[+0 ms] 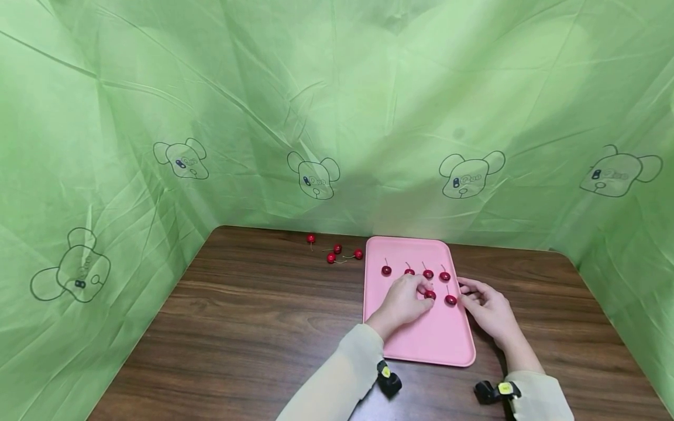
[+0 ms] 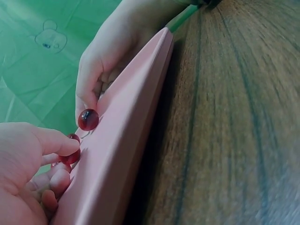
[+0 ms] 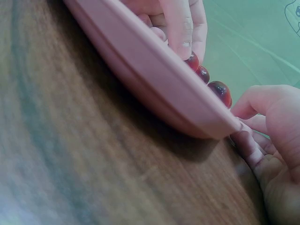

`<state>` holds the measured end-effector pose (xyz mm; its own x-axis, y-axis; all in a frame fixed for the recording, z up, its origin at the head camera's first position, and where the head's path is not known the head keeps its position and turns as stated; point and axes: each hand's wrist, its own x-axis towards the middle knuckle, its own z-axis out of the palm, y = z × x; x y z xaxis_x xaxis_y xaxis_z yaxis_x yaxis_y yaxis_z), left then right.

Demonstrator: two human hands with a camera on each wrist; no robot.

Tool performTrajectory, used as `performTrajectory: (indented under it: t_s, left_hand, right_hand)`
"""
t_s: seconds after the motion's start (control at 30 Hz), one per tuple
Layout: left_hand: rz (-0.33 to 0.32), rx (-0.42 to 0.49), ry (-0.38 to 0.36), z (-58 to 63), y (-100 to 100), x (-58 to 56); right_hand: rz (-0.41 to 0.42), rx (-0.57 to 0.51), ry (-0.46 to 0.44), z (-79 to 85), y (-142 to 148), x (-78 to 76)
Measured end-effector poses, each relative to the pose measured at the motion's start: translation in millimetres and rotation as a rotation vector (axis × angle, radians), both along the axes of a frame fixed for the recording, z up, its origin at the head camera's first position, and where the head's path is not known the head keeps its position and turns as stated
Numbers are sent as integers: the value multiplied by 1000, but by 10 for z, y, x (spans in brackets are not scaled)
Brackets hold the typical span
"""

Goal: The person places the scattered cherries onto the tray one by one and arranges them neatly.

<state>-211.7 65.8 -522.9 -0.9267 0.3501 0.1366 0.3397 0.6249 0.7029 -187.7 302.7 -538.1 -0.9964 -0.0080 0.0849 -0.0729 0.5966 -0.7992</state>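
A pink tray (image 1: 421, 345) lies on the table with red cherries with stems on it. My left hand (image 1: 404, 301) reaches over the tray and pinches one cherry (image 1: 430, 294) between thumb and fingers, close over its surface; the left wrist view shows this cherry (image 2: 70, 156) partly covered by the fingers. To its right sits another cherry (image 1: 450, 300), stem pointing away. Behind them is a row of several cherries (image 1: 444, 276), one partly hidden by the left hand. At the tray's right edge my right hand (image 1: 491, 310) holds the rim, thumb on top in the right wrist view.
Several loose cherries (image 1: 331, 258) lie on the brown wooden table (image 1: 253, 304) left of the tray's far end. A green cloth (image 1: 368, 117) with printed bear heads stands around the table's back and sides. Both wrists carry black cameras (image 1: 388, 381) on straps.
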Motion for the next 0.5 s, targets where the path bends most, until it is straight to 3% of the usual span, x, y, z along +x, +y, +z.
performTrajectory:
  t_s: [0.5]
  left_hand:
    - [6,27,-11,-1,-5,-12]
  right_hand:
    - [5,-7,-9,8,0,-3]
